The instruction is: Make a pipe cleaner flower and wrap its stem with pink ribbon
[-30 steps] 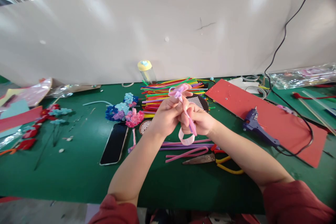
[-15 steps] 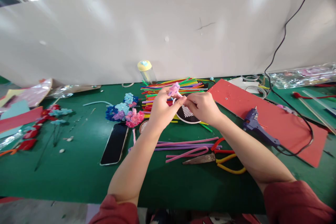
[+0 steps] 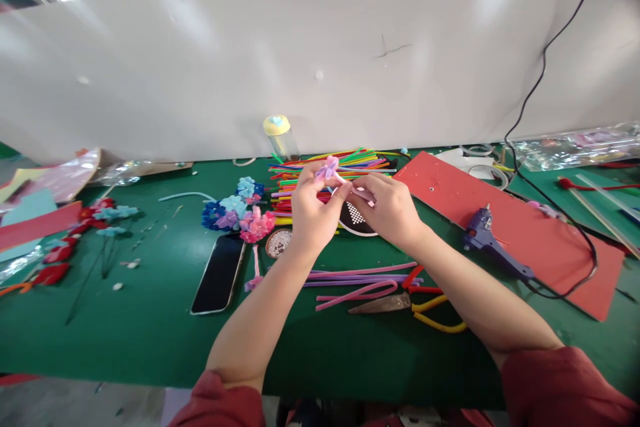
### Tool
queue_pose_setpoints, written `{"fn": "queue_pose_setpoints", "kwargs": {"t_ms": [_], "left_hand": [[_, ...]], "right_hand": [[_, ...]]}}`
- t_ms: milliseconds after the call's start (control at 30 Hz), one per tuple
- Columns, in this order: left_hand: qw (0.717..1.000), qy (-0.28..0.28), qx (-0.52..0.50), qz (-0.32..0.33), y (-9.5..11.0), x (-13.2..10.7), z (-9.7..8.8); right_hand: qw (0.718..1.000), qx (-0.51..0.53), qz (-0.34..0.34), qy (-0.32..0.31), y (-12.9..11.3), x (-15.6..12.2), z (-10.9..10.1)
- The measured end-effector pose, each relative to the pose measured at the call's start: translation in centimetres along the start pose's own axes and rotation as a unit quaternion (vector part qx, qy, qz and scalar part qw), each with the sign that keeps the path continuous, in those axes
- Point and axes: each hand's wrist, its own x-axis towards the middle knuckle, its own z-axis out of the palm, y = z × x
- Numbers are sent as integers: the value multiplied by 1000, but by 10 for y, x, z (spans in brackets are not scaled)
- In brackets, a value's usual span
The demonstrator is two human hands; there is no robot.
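The pink-purple flower [image 3: 329, 168] has shifted left, bringing its stem [image 3: 341, 179] between both hands; left hand [image 3: 315, 213] pinches it, right hand's [image 3: 394, 209] hold I cannot tell.

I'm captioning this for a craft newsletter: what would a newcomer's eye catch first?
Probably the pink-purple flower in the left grip, mid-picture, before a heap of bright strands. Left of it, blue and pink blooms cluster beyond a dark phone. To the right, a purple glue gun overlaps a red board.
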Motion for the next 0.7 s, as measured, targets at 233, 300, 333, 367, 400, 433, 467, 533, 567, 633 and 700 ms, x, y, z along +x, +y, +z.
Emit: {"fn": "queue_pose_setpoints", "kwargs": {"t_ms": [233,300,333,367,400,433,467,533,567,633,700], "left_hand": [[995,0,72,69,12,5,-8],[994,-10,81,73,15,6,-11],[994,-19,82,72,15,6,-13],[994,-30,83,69,16,7,-14],[994,-43,83,65,17,7,-16],[993,-55,80,60,17,7,-17],[994,-66,74,54,17,8,-18],[995,-83,48,40,17,8,-19],[995,-91,31,30,16,8,-19],[994,-109,-12,7,15,8,-19],[989,-133,-65,-29,15,8,-18]], "right_hand": [[991,123,27,-53,-4,8,-14],[988,137,16,-72,-2,10,-18],[986,145,9,-79,-1,10,-19],[985,151,3,-82,1,11,-20],[984,159,-2,-82,2,11,-21],[983,167,-6,-80,3,12,-22],[981,179,-7,-77,4,12,-22],[973,218,2,-75,6,12,-21],[965,247,13,-83,8,13,-20],[941,317,36,-108,10,13,-18],[906,398,49,-136,13,13,-15]]}}
